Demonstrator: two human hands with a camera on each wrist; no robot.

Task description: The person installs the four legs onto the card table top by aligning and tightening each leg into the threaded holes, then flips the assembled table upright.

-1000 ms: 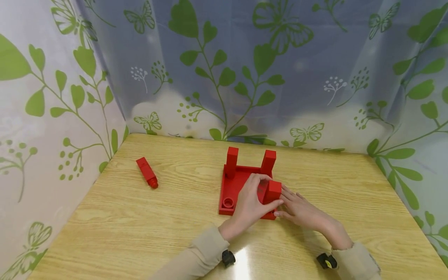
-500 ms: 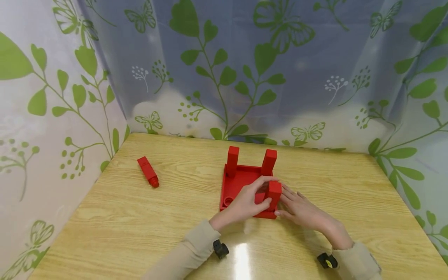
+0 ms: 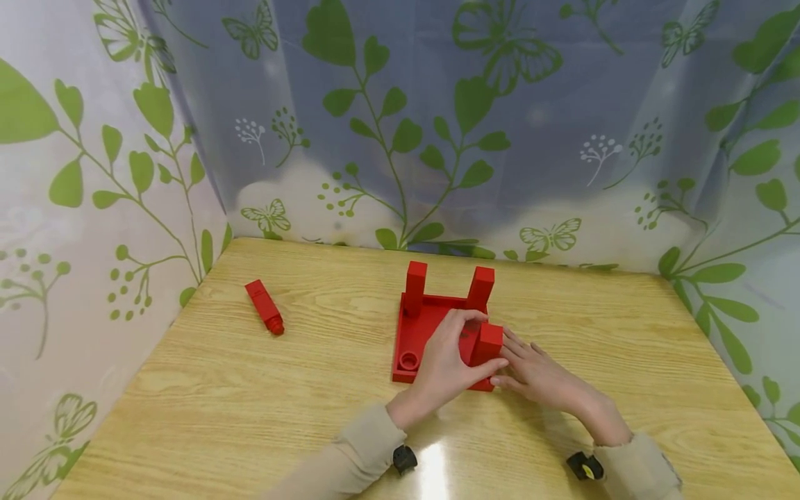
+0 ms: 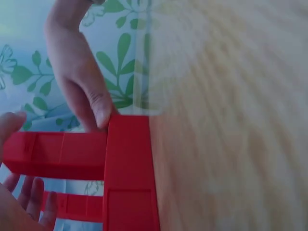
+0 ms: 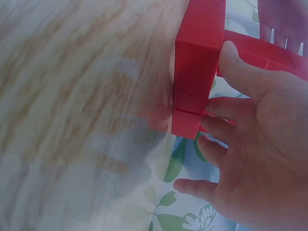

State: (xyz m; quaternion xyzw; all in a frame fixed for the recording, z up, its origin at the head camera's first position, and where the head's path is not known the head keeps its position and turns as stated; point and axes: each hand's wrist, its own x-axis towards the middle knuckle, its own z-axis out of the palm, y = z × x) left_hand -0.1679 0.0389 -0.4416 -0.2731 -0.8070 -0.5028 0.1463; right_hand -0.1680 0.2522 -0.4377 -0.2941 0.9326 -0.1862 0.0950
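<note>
An upturned red toy table (image 3: pixel 431 326) lies on the wooden surface, its raised rim facing up. Two red legs stand at its far corners, and a round socket (image 3: pixel 408 360) shows at the near left corner. My left hand (image 3: pixel 440 368) curves round the near right table leg (image 3: pixel 492 336), thumb at the front and fingers behind; in the left wrist view, gaps show between some fingers and the leg. My right hand (image 3: pixel 540 378) rests with fairly straight fingers against the tabletop's right side, thumb (image 5: pixel 233 60) at the corner.
A loose red leg (image 3: pixel 264 305) with a round end lies at the left of the wooden table (image 3: pixel 250 396). A leaf-and-butterfly curtain (image 3: pixel 400 139) surrounds the table's back and sides.
Half a second ago my left fingers and thumb closed further along the near right leg; now they are spread wider and turned back, as one second ago. My right hand stays put.
</note>
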